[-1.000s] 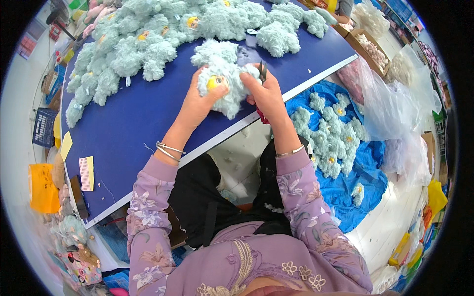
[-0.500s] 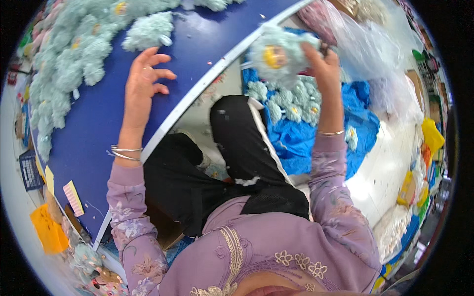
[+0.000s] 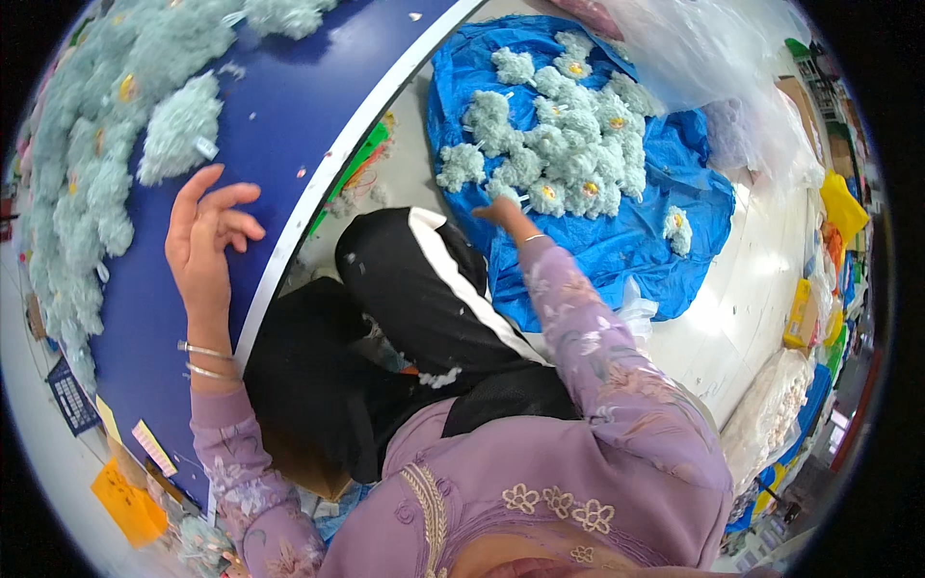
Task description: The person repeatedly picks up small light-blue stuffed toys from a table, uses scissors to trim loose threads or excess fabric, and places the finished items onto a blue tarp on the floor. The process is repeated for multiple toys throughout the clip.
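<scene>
My left hand (image 3: 204, 241) hovers over the blue table (image 3: 289, 125) with its fingers spread and nothing in it. A pale green fluffy toy (image 3: 178, 130) lies just beyond it, at the edge of a big heap of the same toys (image 3: 87, 144). My right hand (image 3: 501, 212) reaches down to the floor on my right, empty, its fingers apart. It is at the near edge of a pile of fluffy toys (image 3: 564, 144) lying on a blue plastic sheet (image 3: 636, 250).
Clear plastic bags (image 3: 713, 58) lie past the blue sheet. Yellow packets (image 3: 836, 207) and a white bundle (image 3: 766, 414) sit along the right floor. My black-trousered legs (image 3: 405, 318) fill the gap beside the table's white edge (image 3: 328, 183). An orange bag (image 3: 125, 501) lies lower left.
My right hand carried a fluffy toy off the table to the floor pile and let it go. My left hand stayed above the table. My view swung to the right.
</scene>
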The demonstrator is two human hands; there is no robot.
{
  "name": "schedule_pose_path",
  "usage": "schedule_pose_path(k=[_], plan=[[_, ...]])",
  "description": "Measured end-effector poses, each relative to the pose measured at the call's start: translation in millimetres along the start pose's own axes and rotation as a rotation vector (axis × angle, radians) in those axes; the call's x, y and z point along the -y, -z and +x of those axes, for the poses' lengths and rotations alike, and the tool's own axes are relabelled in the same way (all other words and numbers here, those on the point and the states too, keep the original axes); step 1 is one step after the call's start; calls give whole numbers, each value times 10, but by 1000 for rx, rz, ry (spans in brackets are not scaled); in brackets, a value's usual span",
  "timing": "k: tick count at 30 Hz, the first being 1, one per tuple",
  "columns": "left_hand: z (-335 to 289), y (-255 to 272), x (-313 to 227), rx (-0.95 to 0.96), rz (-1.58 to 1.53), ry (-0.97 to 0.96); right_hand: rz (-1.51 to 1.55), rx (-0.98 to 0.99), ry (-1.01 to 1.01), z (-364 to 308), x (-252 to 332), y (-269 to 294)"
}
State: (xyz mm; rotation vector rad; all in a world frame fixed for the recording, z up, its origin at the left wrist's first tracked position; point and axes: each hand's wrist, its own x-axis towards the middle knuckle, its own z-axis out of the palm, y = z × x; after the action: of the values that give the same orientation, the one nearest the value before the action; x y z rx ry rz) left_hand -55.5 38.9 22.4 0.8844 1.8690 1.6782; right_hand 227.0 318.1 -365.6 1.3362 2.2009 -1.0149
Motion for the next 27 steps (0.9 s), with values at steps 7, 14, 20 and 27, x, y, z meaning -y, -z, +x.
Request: schedule_pose_path(k=[7,14,20,27], plan=[[-8,-42,9,-41,75,-18,266,123,-39,-20,275,-481],[-3,-47,23,-27,94,-21,374,-23,298,-914,-227,365],[38,-51,47,-11,91,-55,599,-142,94,-1850,-919,317],[126,-112,74,7,53,-70,433,-401,513,-997,479,919]])
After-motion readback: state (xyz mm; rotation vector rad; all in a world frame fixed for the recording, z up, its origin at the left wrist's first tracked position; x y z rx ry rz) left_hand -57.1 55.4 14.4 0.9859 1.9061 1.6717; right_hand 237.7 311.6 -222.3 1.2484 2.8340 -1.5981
